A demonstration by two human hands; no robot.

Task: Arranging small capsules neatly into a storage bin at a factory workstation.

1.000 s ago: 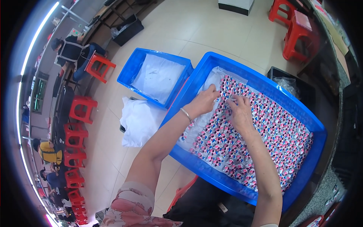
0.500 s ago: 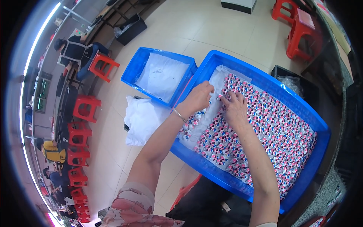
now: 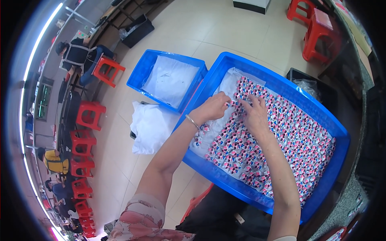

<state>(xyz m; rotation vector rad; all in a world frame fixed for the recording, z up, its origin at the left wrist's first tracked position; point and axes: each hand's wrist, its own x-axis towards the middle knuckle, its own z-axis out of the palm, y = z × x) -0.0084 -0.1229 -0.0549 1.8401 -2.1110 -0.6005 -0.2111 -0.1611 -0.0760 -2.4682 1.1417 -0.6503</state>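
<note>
A large blue tray (image 3: 277,71) holds rows of small pink, white and blue figure-like pieces (image 3: 297,132), packed close on white sheeting (image 3: 220,127). My left hand (image 3: 213,108) is closed at the left end of the rows, over the sheeting. A small pink-and-white piece shows at its fingertips, partly hidden. My right hand (image 3: 256,118) rests on the packed pieces just to the right, fingers spread, its fingertips touching pieces at the edge of the rows. Several loose pieces (image 3: 204,130) lie below my left wrist, at the tray's left side.
A smaller blue bin (image 3: 138,74) lined with white sheeting stands left of the tray. White sheets (image 3: 150,126) lie below it. A black crate (image 3: 297,76) holding clear plastic is at the right. Red stools (image 3: 91,114) line the left side, where other people (image 3: 82,56) sit.
My left hand has moved slightly right and down, toward the row edge, with a small piece now showing at its fingertips. My right hand has shifted slightly right. Fewer loose pieces show by my left wrist.
</note>
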